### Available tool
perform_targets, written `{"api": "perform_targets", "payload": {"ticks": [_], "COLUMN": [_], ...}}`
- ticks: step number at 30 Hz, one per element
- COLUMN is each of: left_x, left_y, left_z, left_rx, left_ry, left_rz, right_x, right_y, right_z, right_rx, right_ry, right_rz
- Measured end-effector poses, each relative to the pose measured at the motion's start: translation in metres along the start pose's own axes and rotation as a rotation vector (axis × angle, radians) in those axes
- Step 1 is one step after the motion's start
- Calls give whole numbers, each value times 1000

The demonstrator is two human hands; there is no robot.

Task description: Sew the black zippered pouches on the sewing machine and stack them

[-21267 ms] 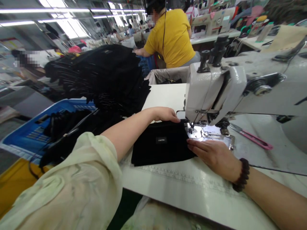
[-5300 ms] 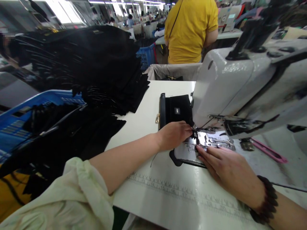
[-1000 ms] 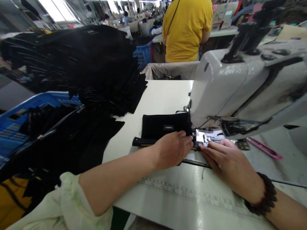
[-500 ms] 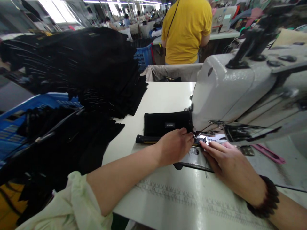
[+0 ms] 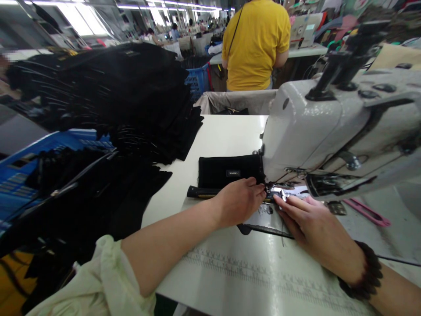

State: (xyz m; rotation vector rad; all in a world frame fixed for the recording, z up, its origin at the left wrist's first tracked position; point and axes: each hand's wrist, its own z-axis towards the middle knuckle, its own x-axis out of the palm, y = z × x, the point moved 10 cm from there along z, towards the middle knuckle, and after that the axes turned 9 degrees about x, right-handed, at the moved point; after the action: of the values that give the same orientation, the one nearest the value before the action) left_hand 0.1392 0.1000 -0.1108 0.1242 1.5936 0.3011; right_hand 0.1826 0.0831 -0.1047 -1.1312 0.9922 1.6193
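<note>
A black fabric piece (image 5: 213,169) with a small label lies flat at the sewing machine's (image 5: 302,136) needle area. Along its near edge runs a black strip with a gold-toothed zipper (image 5: 207,193). My left hand (image 5: 241,199) is closed over the zipper strip, fingertips together just left of the presser foot. My right hand (image 5: 311,224), a dark beaded bracelet (image 5: 363,272) on its wrist, has its fingertips at the zipper's right end beside the foot. Its thumb and folded fingers are partly hidden. The needle itself is hard to make out.
A tall stack of black fabric pieces (image 5: 131,96) rises at left, above a blue basket (image 5: 55,142). Pink thread snips (image 5: 368,213) lie right of the machine. Ruler markings (image 5: 237,267) run along the table's front. Beyond a cloth-lined bin (image 5: 259,98) stands a person in yellow (image 5: 256,44).
The view has shifted slightly. Both hands and the black fabric piece keep nearly the same place at the machine. A blurred shape now shows at the far left edge.
</note>
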Motion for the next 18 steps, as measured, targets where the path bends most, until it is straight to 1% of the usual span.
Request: {"api": "perform_targets", "payload": {"ticks": [6, 10, 13, 16, 18], "left_x": [-8, -10, -7, -6, -9], "left_y": [-7, -2, 0, 7, 11], "left_z": [-3, -4, -4, -5, -8], "left_rx": [15, 3, 0, -91, -158], "left_ry": [-14, -34, -55, -96, -111], "left_rz": [-14, -42, -69, -48, -47], "right_x": [0, 6, 9, 8, 4], "right_y": [1, -2, -4, -6, -7], "right_z": [-6, -10, -11, -12, -15], "right_rx": [-52, -65, -71, -76, -116], "right_ry": [-42, -90, -137, -163, -211], "right_rz": [16, -27, -62, -77, -69]}}
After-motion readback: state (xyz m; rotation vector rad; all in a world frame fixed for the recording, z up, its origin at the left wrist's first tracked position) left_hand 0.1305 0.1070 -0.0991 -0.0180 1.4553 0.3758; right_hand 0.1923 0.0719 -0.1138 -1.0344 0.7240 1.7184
